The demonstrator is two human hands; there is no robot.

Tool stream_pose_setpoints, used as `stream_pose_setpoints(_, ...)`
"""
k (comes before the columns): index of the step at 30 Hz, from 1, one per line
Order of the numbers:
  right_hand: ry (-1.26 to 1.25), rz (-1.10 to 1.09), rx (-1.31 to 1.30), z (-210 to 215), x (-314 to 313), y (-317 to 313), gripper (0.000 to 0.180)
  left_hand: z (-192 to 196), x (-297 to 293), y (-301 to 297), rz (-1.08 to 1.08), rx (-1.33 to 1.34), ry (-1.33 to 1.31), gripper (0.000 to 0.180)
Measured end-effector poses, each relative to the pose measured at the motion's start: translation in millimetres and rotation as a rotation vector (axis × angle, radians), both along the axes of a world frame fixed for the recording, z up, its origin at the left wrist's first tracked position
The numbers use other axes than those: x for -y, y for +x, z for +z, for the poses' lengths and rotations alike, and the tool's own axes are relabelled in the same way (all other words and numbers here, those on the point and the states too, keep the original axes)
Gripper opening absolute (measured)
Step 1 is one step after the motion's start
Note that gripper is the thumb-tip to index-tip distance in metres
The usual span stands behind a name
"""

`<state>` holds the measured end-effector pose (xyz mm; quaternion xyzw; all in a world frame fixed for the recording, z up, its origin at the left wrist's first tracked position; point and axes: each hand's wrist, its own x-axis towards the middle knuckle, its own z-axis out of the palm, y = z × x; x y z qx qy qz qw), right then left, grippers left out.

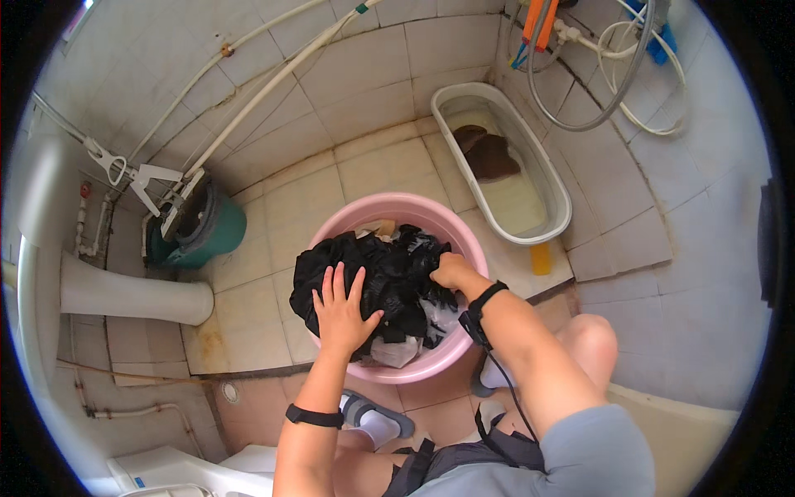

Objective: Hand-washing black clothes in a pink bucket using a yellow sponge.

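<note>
Grey-blue sleeve (604,447) up close, both hands down in the black laundry!

And we're looking at a pink plastic basin (439,217), our clock face, with six on the person's side. It's heaped with black laundry (389,273), right across the middle and spilling over the rim at nine. Left hand (341,319), at eight o'clock: wide open, fingers fanned, laid flat on the black cloth and gripping nothing! Over near three, the right hand (451,272) is curled like a loose fist against the fabric; its fingertips are buried, so I can't tell whether they've got hold. Pale crumpled material (396,352) pokes out at six, inside the rim.

Out beyond the basin, at one o'clock, a greyish-white oval tub (556,217) holds something dark brown (490,157). Yellow block (541,258) on the tiles, towards three! And at half past nine, a green bucket (224,236) stands by the wall.
</note>
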<state>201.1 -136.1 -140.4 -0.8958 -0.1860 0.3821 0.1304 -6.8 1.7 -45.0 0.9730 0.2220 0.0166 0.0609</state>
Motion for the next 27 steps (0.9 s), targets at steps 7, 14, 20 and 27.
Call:
stream_pose_setpoints(7, 0.568, -0.195, -0.014, 121, 8, 35, 0.029, 2, -11, -16, 0.009, 0.094, -0.203, 0.072)
stream_pose_setpoints(14, 1.062, -0.448, -0.227, 219, -2, 2, 0.01, 1, -6, -27, 0.036, 0.171, -0.271, 0.067)
stream_pose_setpoints(20, 1.127, -0.405, -0.174, 310, 0, -9, 0.011, 6, -6, -36, 0.059, 0.224, -0.313, 0.064)
stream_pose_setpoints(27, 1.384, -0.233, 0.025, 424, -14, -27, 0.016, 5, -12, -41, 0.056, 0.387, -0.472, 0.062)
